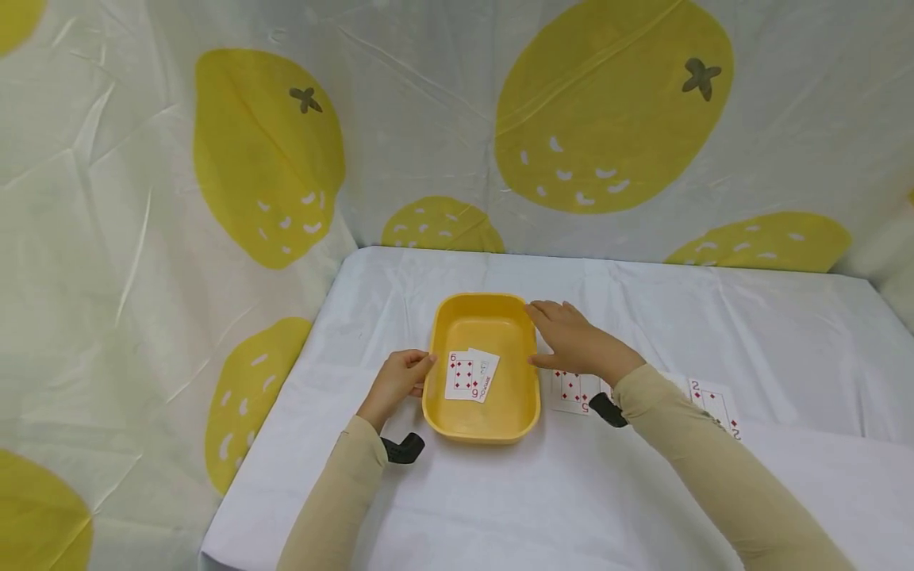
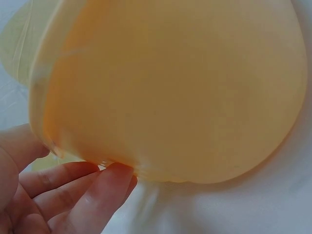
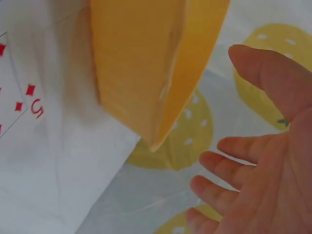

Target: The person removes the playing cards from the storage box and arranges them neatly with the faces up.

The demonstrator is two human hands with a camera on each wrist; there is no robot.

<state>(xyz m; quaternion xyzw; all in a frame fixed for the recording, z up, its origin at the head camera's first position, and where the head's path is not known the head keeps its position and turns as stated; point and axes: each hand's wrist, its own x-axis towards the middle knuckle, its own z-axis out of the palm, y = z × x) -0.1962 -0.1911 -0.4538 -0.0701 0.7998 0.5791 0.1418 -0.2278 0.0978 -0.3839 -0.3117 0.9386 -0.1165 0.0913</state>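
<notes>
A yellow plastic tray (image 1: 489, 432) sits on the white-covered table between both hands. Inside it, a six of diamonds playing card (image 1: 459, 377) overlaps a second card (image 1: 488, 371) with lettering along its edge. At the tray's left side, my left hand (image 1: 396, 381) pinches the rim; the left wrist view shows its fingers bent at the tray's edge (image 2: 195, 179). My right hand (image 1: 574, 341) is beside the tray's right rim, fingers extended and spread. In the right wrist view, a gap shows between that hand (image 3: 263, 161) and the tray wall (image 3: 134, 63).
Right of the tray lies a five of diamonds (image 1: 570, 388), partly under the right hand and wrist. Farther right, a two of diamonds (image 1: 714, 403) is partly covered by the right sleeve (image 1: 685, 440). A lemon-patterned curtain (image 1: 428, 127) hangs behind the table.
</notes>
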